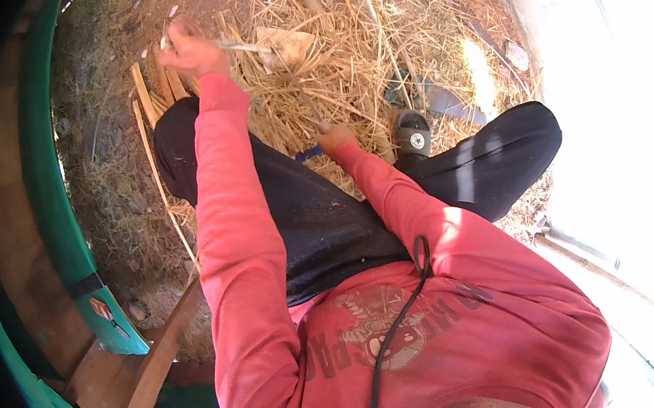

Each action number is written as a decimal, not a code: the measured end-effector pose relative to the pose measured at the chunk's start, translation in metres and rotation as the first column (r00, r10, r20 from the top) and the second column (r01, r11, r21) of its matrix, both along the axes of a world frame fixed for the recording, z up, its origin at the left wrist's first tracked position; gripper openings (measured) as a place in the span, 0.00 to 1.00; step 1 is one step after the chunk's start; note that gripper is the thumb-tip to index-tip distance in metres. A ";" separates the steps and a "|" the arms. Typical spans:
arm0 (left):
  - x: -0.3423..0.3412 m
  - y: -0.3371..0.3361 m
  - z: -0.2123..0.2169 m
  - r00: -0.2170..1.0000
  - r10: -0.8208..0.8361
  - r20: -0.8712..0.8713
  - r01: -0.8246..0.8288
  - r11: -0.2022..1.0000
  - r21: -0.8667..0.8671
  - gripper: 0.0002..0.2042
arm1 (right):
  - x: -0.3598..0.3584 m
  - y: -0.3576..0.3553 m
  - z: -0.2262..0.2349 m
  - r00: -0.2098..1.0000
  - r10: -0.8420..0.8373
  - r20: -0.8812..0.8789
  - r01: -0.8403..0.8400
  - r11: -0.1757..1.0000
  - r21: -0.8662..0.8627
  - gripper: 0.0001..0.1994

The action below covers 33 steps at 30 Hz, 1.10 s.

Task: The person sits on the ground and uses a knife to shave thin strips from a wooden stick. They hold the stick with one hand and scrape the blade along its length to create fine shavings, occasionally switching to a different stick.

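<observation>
My left hand (195,52) is closed round a narrow pale strip (247,47), which looks like split wood or bamboo. The strip points right, toward a flat pale piece of wood (296,45) on the ground. Nearer my knees, my right hand (338,137) is closed on the near end of a long thin tool (300,89). Its far end reaches up to the strip's right end; whether they touch I cannot tell. The tool shows only as a thin line, so its kind is unclear. A small blue thing (308,153) shows beside my right hand.
Straw-like shavings (352,66) cover the ground ahead. Several wooden slats (144,96) lie by my left knee, and a saw-like blade (453,103) lies beyond my sandal (413,133). A green-edged panel (44,162) stands at left, and a bright pale surface (610,94) at right.
</observation>
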State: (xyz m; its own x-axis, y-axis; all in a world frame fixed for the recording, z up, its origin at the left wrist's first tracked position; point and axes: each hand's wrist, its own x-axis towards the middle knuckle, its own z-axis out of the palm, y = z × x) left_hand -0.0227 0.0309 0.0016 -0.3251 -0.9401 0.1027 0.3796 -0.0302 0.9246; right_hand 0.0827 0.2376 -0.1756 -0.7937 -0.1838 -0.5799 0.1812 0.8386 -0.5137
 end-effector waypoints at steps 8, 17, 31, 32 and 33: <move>0.000 -0.053 -0.053 0.997 0.059 0.043 -0.052 0.988 -0.149 0.10 | -0.019 -0.013 0.056 0.953 -0.241 -0.182 0.137 0.882 -0.452 0.15; 0.008 -0.036 -0.004 0.986 0.033 -0.162 -0.025 0.998 0.052 0.08 | 0.005 0.003 -0.033 0.996 0.050 -0.072 -0.049 0.999 0.014 0.15; 0.017 -0.060 -0.018 0.607 -0.778 -0.162 0.751 0.629 -0.201 0.10 | -0.032 -0.006 0.086 0.891 -0.366 -0.269 0.159 0.806 -0.571 0.13; 0.013 -0.054 -0.005 0.580 -0.807 -0.107 0.781 0.589 -0.209 0.11 | -0.033 0.000 0.097 0.871 -0.348 -0.346 0.119 0.834 -0.539 0.13; 0.012 -0.050 0.005 0.555 -0.830 -0.046 0.807 0.551 -0.214 0.11 | -0.034 0.004 0.106 0.851 -0.323 -0.415 0.079 0.859 -0.506 0.13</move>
